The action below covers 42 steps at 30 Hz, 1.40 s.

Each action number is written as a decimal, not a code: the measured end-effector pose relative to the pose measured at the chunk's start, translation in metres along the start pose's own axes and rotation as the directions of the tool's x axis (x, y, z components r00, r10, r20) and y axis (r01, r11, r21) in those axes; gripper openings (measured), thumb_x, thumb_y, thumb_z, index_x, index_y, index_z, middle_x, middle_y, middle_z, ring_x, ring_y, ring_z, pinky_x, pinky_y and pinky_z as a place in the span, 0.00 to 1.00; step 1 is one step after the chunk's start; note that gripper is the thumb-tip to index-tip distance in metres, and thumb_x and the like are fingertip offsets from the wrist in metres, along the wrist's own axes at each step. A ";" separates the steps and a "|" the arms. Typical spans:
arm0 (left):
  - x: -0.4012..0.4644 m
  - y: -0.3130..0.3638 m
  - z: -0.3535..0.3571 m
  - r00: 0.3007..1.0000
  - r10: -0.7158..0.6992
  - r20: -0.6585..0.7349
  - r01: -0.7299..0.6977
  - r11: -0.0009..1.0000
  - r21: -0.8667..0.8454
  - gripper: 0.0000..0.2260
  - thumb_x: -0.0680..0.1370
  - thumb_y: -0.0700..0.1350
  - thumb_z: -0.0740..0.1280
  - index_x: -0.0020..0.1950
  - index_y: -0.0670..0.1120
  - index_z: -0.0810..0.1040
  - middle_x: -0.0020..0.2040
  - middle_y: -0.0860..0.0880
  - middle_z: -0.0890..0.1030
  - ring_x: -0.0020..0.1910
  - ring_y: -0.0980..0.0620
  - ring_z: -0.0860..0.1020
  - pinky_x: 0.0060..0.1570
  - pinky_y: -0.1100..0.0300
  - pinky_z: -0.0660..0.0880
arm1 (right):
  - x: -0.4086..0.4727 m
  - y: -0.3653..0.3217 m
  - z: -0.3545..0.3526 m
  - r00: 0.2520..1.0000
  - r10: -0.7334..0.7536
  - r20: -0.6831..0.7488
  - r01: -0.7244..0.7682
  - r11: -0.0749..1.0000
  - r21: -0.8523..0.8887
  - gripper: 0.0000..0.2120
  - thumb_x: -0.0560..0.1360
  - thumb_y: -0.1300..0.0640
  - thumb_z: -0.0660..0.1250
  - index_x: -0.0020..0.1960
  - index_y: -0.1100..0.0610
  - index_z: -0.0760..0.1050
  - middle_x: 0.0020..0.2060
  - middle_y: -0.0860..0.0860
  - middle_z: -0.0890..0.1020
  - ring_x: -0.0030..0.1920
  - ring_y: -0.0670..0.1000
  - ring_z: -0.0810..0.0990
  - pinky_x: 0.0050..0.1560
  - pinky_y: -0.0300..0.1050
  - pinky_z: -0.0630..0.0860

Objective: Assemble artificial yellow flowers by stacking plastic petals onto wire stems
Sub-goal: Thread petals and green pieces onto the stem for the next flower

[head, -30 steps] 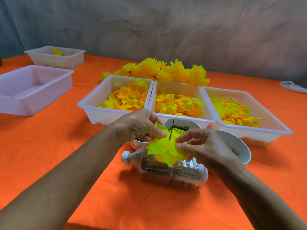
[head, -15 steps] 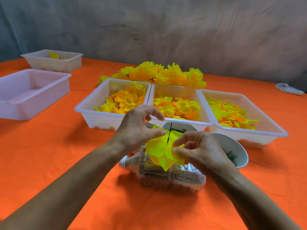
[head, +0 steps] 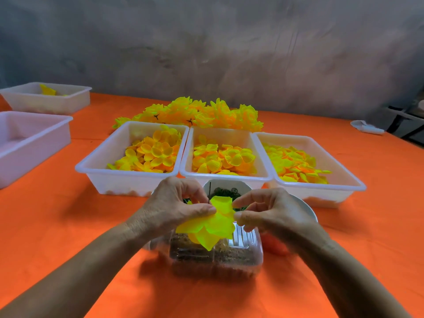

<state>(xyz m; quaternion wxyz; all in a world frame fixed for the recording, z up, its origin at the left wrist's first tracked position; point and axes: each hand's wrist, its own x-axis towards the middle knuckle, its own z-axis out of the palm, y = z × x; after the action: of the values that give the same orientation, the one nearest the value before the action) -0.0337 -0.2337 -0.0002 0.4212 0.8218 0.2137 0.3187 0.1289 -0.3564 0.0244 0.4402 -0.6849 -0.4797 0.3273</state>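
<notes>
Behind your work rose a mottled grey wall, and under it lay the surface (head: 68,226), draped in orange cloth that looked soft enough to let small parts settle rather than skid. Both of your hands met over a clear plastic bottle (head: 215,255) lying on its side, brown material inside it. Your left hand (head: 174,207) pinched the yellow petal layers (head: 213,226) from their left edge, thumb pressed to the petals; your right hand (head: 270,212) had its fingers curled at their right edge, thumb tip touching the plastic. A thin dark wire stem (head: 209,195) stood up between the two hands, just left of the topmost petal. Those petals probably weighed next to nothing and flexed easily, thin and springy rather than brittle, so a pinch close to the centre hole would have steered them best; gripping the tips would only have bent them. The wire likely bent under side load, so it wanted support low down. Beyond your hands sat a white bowl (head: 307,207) holding small dark green parts, then three white trays (head: 133,182) of loose yellow-orange petals side by side, and behind those a heap of finished yellow flowers (head: 195,113). Two more white trays (head: 34,143) stood well apart at the far left.
</notes>
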 end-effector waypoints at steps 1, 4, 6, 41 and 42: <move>0.001 -0.001 0.000 1.000 0.003 0.012 -0.003 1.000 -0.007 0.07 0.63 0.50 0.78 0.30 0.52 0.81 0.36 0.46 0.81 0.40 0.44 0.80 0.46 0.43 0.77 | 0.004 0.001 -0.009 0.999 -0.006 -0.047 0.006 1.000 0.010 0.05 0.69 0.67 0.72 0.42 0.59 0.81 0.28 0.53 0.81 0.24 0.43 0.77 0.25 0.30 0.69; 0.004 -0.002 -0.001 0.999 0.000 0.043 0.001 1.000 -0.029 0.06 0.64 0.47 0.77 0.31 0.49 0.81 0.36 0.46 0.81 0.40 0.41 0.79 0.44 0.46 0.76 | 0.028 0.014 -0.042 0.963 -0.074 -0.259 0.041 0.991 -0.131 0.03 0.70 0.65 0.72 0.43 0.58 0.82 0.33 0.54 0.83 0.30 0.43 0.79 0.30 0.33 0.72; 0.006 -0.003 -0.001 0.997 -0.009 0.074 0.012 0.999 -0.040 0.07 0.65 0.43 0.78 0.31 0.48 0.81 0.35 0.45 0.80 0.37 0.42 0.78 0.42 0.46 0.76 | 0.054 0.031 -0.070 0.912 -0.133 -0.389 -0.022 0.929 -0.369 0.05 0.71 0.62 0.71 0.47 0.59 0.83 0.42 0.55 0.85 0.42 0.49 0.82 0.44 0.41 0.76; 0.002 -0.003 0.004 0.997 -0.074 0.022 0.076 0.993 -0.092 0.10 0.67 0.37 0.77 0.29 0.46 0.79 0.32 0.50 0.78 0.33 0.56 0.76 0.36 0.61 0.73 | 0.148 0.093 -0.142 0.714 0.118 -0.690 0.151 0.937 0.316 0.12 0.72 0.68 0.69 0.37 0.55 0.72 0.31 0.54 0.74 0.31 0.50 0.71 0.28 0.38 0.70; 0.002 -0.003 0.004 0.997 -0.073 0.023 0.074 0.993 -0.096 0.10 0.66 0.37 0.78 0.29 0.46 0.79 0.31 0.50 0.78 0.33 0.57 0.76 0.36 0.62 0.72 | 0.142 0.087 -0.142 0.722 0.111 -0.683 0.189 0.918 0.348 0.11 0.72 0.68 0.69 0.38 0.55 0.72 0.32 0.54 0.74 0.32 0.50 0.72 0.28 0.38 0.71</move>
<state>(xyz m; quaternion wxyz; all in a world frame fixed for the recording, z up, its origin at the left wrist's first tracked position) -0.0297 -0.2330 -0.0036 0.4738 0.7951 0.2241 0.3049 0.3307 -0.2759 -0.0025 0.7220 -0.6435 -0.2194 0.1283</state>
